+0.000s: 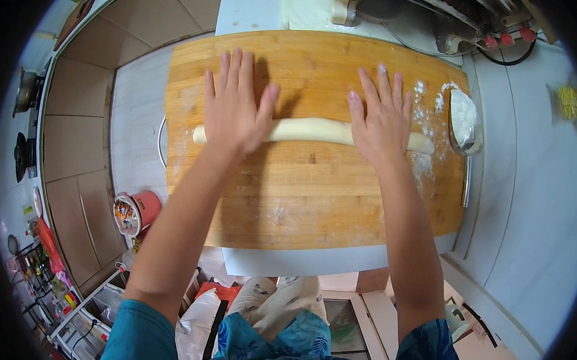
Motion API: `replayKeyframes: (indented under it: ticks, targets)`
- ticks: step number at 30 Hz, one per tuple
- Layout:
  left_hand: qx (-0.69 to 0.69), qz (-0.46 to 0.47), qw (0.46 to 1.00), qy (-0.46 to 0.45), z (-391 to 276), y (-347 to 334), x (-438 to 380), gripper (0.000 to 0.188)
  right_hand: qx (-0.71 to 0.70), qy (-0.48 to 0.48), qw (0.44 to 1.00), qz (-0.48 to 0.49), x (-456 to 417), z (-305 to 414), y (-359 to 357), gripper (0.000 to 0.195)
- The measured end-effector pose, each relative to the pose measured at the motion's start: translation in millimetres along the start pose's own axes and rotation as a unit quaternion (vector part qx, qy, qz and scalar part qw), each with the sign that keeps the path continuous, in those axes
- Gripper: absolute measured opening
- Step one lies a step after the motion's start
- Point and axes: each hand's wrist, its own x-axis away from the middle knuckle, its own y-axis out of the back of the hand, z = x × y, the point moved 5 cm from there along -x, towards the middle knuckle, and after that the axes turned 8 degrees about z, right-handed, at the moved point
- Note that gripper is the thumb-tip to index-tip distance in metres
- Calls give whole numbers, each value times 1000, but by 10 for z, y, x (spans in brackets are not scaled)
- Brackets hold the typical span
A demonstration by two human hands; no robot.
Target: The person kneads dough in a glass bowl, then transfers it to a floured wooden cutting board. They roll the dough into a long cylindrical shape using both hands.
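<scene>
A long pale dough log [312,130] lies crosswise on a large wooden board [315,220]. Flat over its left part rests my left hand [236,103], fingers pointing away from me and thumb spread. My right hand [382,116] lies palm down over the log's right part, its fingers also apart. Both ends of the dough stick out beyond my hands. Nothing is gripped by either hand. To the right of my right hand, white flour [424,108] is scattered on the wood. At the board's right edge sits a clear bowl of flour [465,121].
A red bucket [147,207] filled with packets or waste stands on the floor at left. Metal handles [467,180] show beside the board. At the top right stands an appliance with red knobs [507,40] and a cable. A wire rack with bottles is at lower left.
</scene>
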Motion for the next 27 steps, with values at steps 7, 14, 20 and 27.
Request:
replayKeyframes:
  ticks: [7, 14, 20, 27]
  targets:
    - [75, 180, 981, 20, -194, 21, 2036, 93, -37, -21, 987, 153, 1599, 325, 187, 62]
    - [27, 29, 999, 35, 184, 94, 129, 79, -13, -39, 999, 28, -22, 42, 96, 65]
    - [46, 135, 990, 21, 65, 16, 1160, 89, -15, 9, 989, 149, 1044, 120, 27, 69]
    - [96, 153, 983, -4, 280, 144, 1063, 82, -40, -68, 988, 134, 695, 255, 39, 68]
